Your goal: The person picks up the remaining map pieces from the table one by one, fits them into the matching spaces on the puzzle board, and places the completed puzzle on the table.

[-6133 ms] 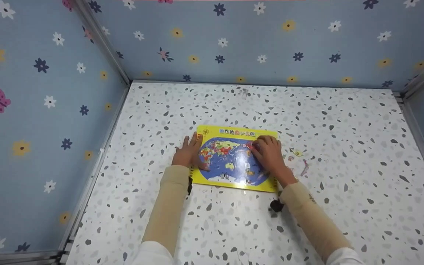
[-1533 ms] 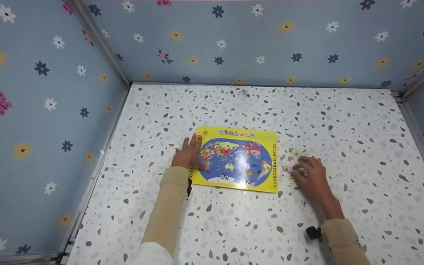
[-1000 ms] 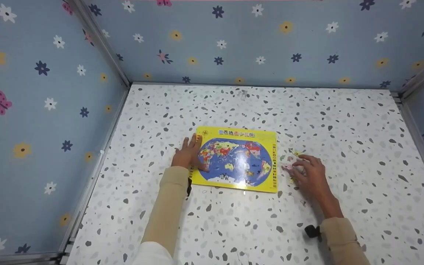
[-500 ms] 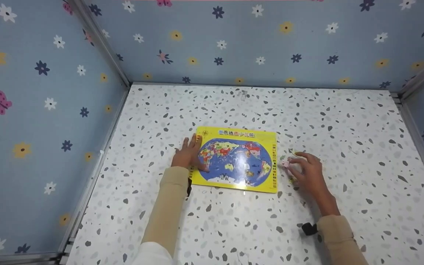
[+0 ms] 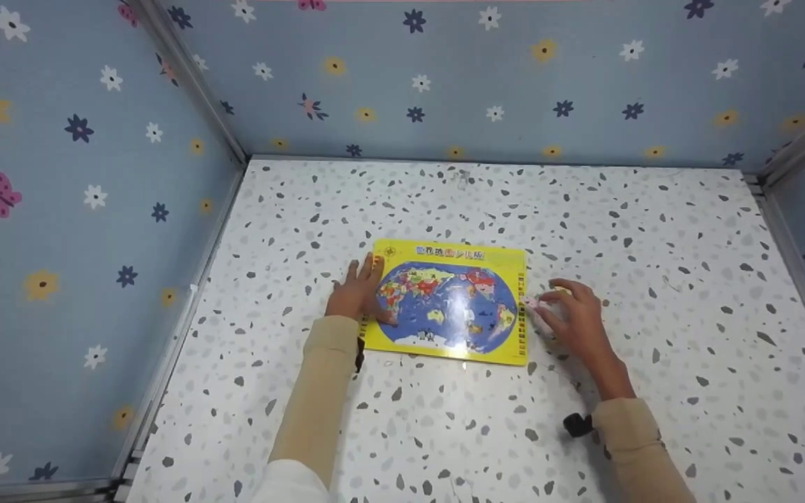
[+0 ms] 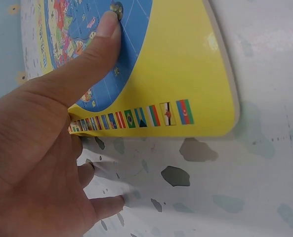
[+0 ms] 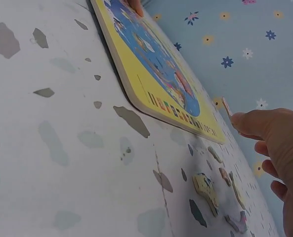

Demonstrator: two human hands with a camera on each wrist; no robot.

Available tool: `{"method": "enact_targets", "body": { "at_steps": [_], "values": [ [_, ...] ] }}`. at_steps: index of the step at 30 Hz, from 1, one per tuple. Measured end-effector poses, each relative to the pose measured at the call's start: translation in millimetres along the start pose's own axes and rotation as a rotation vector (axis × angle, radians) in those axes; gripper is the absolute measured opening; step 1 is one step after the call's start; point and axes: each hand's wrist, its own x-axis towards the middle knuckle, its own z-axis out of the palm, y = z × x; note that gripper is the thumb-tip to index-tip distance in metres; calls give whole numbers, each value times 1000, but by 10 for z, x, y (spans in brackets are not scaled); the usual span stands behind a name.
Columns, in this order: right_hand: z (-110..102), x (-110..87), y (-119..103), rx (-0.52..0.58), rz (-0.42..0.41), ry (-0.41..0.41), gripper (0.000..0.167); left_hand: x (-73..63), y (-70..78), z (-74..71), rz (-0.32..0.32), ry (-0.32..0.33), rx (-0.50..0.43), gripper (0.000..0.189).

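A yellow-bordered world map puzzle board (image 5: 453, 351) lies flat on the speckled table, many map pieces set in its blue oval. My left hand (image 5: 357, 292) rests at the board's left edge with fingers spread. In the left wrist view its thumb (image 6: 94, 54) lies over the blue map and some fingers extend past the row of flags. Just off the board's right edge, my right hand (image 5: 576, 314) pinches a small pink puzzle piece (image 5: 531, 302) between thumb and fingertips. Edge-on, that puzzle piece (image 7: 227, 106) appears above the table in the right wrist view.
Several loose puzzle pieces (image 7: 205, 191) lie on the table right of the board, mostly hidden under my right hand in the head view. Flower-patterned blue panels (image 5: 402, 77) border the table at the back and sides. A black wrist camera (image 5: 577, 424) sits at my right cuff.
Earlier my right hand was over the board's upper right, then among the loose pieces. Over the last second it has moved left and away from me with the pink puzzle piece. My left hand stays put.
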Motion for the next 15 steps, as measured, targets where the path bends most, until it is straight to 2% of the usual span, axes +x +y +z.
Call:
{"method": "enact_targets", "body": {
  "at_steps": [5, 15],
  "values": [
    [34, 47, -57, -21, 30, -26, 20, 3, 2, -4, 2, 0, 8, 122],
    [109, 125, -124, -32, -15, -3, 19, -3, 5, -4, -5, -5, -10, 121]
  ]
}}
